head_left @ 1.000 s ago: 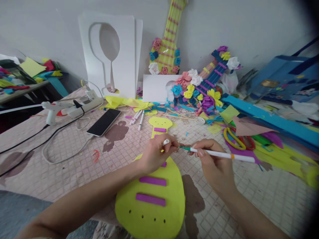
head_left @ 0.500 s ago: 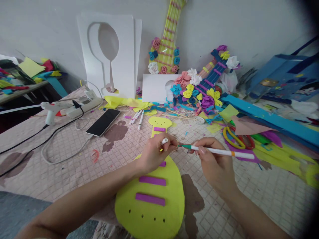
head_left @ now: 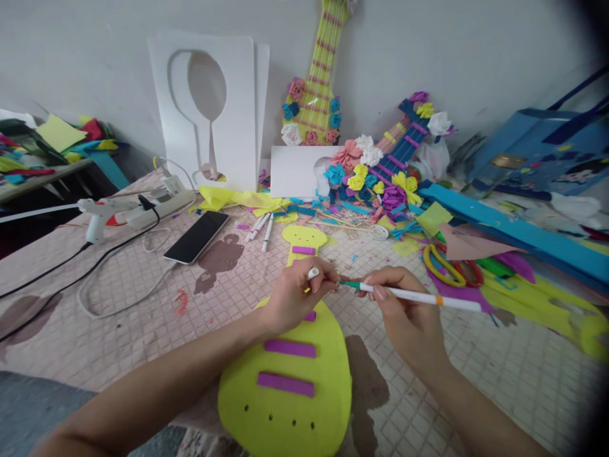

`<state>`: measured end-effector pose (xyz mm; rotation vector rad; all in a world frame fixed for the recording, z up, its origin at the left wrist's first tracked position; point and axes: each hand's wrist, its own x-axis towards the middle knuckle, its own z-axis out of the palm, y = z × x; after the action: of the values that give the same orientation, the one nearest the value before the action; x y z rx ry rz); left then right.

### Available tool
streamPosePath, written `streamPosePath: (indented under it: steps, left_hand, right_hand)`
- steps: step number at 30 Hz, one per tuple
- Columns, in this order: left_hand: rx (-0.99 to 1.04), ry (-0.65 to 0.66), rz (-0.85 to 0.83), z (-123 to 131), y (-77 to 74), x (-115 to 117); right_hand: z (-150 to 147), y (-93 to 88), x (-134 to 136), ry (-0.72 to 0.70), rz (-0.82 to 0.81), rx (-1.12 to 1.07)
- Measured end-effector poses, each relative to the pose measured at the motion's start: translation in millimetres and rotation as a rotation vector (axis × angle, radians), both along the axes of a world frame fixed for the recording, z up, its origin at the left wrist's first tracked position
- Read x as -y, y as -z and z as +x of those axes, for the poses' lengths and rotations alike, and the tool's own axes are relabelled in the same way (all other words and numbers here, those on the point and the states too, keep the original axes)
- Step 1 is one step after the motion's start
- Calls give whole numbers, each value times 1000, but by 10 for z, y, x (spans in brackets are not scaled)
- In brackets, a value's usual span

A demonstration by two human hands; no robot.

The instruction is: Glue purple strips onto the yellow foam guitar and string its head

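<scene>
In my right hand [head_left: 409,311] lies a slim white seam-ripper-like tool or marker pen [head_left: 413,295] with a green end and an orange band. Its green end points at the fingertips of my left hand [head_left: 297,298]. That hand is closed in a pinch, and a white cap-like tube [head_left: 313,273] sticks out of it. Whatever its fingertips pinch is too small to make out. Below both hands a yellow guitar-shaped cutout [head_left: 323,374] lies flat, with purple strips [head_left: 286,384] across it and dark dots near both ends. My left hand covers part of its neck.
At the left are a phone [head_left: 197,237], a glue gun [head_left: 98,216] and a power strip [head_left: 155,208] with cables. White markers [head_left: 268,232] lie behind the cutout. Decorated guitars [head_left: 322,82] lean on the wall. Yellow-handled scissors [head_left: 443,266] and blue strips [head_left: 514,235] are at the right.
The pen's green end has shifted slightly left and down, closer to my left fingertips. The camera view has tilted a little. Both hands keep their hold.
</scene>
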<state>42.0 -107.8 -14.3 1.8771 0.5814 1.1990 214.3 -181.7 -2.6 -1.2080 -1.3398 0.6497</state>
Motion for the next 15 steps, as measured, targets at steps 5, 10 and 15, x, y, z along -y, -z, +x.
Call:
streamPosePath:
  steps: [5, 10, 15]
  left_hand:
    - [-19, -3, 15, 0, 13, 9]
    - [-34, 1, 9, -3, 18, 20]
    - [-148, -72, -14, -57, -17, -62]
  right_hand:
    - [-5, -4, 10, 5, 7, 17]
    - [6, 21, 0, -4, 6, 19]
    - [165, 11, -129, 117, 124, -185]
